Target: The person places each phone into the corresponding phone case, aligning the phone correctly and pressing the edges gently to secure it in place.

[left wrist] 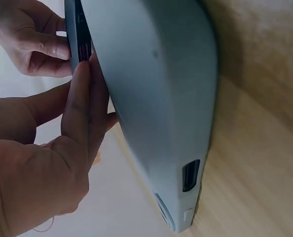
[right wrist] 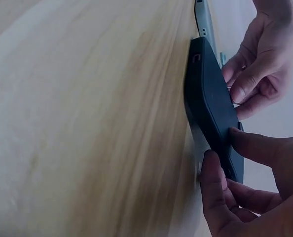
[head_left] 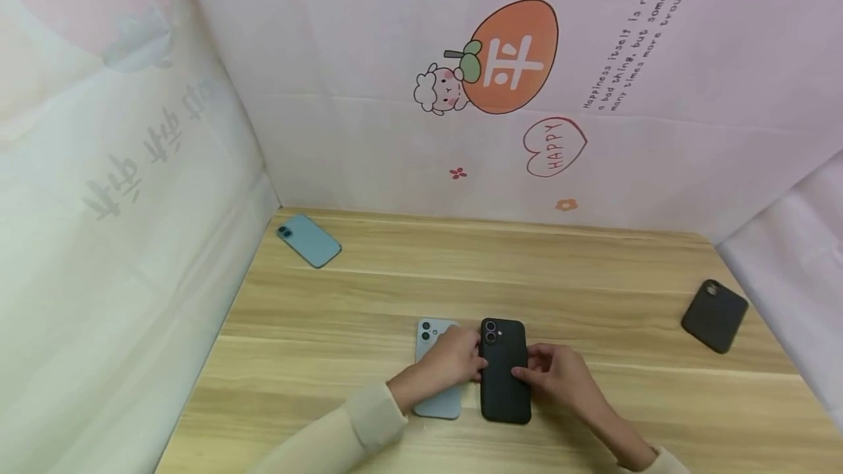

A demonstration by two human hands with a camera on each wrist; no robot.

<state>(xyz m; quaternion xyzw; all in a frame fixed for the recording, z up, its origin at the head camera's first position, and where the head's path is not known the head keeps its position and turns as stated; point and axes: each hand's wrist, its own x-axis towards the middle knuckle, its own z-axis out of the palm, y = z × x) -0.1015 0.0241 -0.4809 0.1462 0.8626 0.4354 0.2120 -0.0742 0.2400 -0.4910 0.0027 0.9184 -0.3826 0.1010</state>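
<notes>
A black phone (head_left: 506,386) with two camera lenses lies back up near the table's front, between both hands. My right hand (head_left: 560,379) grips its right edge, thumb on the back; in the right wrist view the right hand (right wrist: 265,187) has its fingers at the side of the black phone (right wrist: 213,98). My left hand (head_left: 451,358) pinches the left edge, reaching over a light blue-grey phone (head_left: 437,407). In the left wrist view the left hand (left wrist: 48,168) touches the black phone's side, beside the pale phone (left wrist: 151,89).
A blue phone (head_left: 309,241) lies at the table's back left corner. A black, squarish folded-looking device (head_left: 715,316) is near the right edge. Printed cloth (head_left: 369,93) hangs behind and at both sides of the wooden table (head_left: 408,269).
</notes>
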